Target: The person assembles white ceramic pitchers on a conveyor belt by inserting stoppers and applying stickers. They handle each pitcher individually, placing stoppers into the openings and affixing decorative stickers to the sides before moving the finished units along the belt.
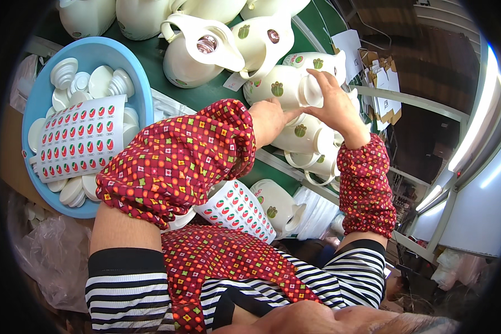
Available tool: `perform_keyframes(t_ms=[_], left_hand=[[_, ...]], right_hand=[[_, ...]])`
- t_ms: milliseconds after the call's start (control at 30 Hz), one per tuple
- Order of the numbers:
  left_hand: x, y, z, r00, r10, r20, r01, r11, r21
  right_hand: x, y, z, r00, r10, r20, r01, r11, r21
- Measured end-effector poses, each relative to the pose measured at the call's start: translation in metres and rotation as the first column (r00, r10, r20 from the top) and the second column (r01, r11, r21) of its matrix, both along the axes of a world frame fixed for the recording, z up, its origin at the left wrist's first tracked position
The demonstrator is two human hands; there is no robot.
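A cream vacuum jug (278,83) with a small green emblem lies on its side on the green table, its white neck pointing right. My right hand (337,106) curves around that neck, thumb below and fingers above. Against the jug's lower side is my left hand (267,121), fingers mostly curled and one stretched toward the neck. What the left fingers pinch, if anything, is hidden. Just below both hands lies another cream jug (300,133), also on its side.
More cream jugs (197,53) stand at the back. At the left, a blue basin (145,83) holds white stoppers and a sticker sheet (83,136). Another sticker sheet (236,209) and a jug (273,203) lie near my body. A metal frame (423,106) stands at the right.
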State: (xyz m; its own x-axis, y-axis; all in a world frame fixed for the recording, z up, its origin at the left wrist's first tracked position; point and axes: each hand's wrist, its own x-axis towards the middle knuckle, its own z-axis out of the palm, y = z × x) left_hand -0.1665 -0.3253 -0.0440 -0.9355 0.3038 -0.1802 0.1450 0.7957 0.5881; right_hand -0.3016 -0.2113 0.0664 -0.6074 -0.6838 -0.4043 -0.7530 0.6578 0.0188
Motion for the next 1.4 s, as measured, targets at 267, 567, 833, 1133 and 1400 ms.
perform_keyframes(t_ms=[267, 567, 833, 1133, 1400], left_hand=[[0.000, 0.008, -0.007, 1.000, -0.014, -0.004, 0.014, 0.999, -0.047], [0.002, 0.005, 0.000, 1.000, -0.029, 0.001, 0.029, 0.997, -0.067], [0.001, 0.013, -0.008, 1.000, -0.003, -0.010, 0.003, 0.999, -0.048], [0.000, 0.014, -0.009, 1.000, -0.007, -0.020, 0.006, 0.999, -0.032], [0.000, 0.015, -0.013, 0.999, -0.014, -0.046, 0.011, 0.998, -0.055]], right_hand=[[-0.010, 0.013, -0.017, 0.996, 0.090, 0.028, -0.085, 0.984, -0.158], [-0.014, 0.016, -0.015, 0.986, 0.164, 0.042, -0.153, 0.968, -0.198], [-0.006, -0.008, -0.006, 0.979, -0.170, -0.109, 0.187, 0.966, 0.177], [-0.010, 0.010, -0.028, 0.979, -0.023, -0.201, 0.048, 0.992, 0.119], [-0.016, 0.023, -0.028, 0.983, 0.153, -0.104, -0.151, 0.988, 0.025]])
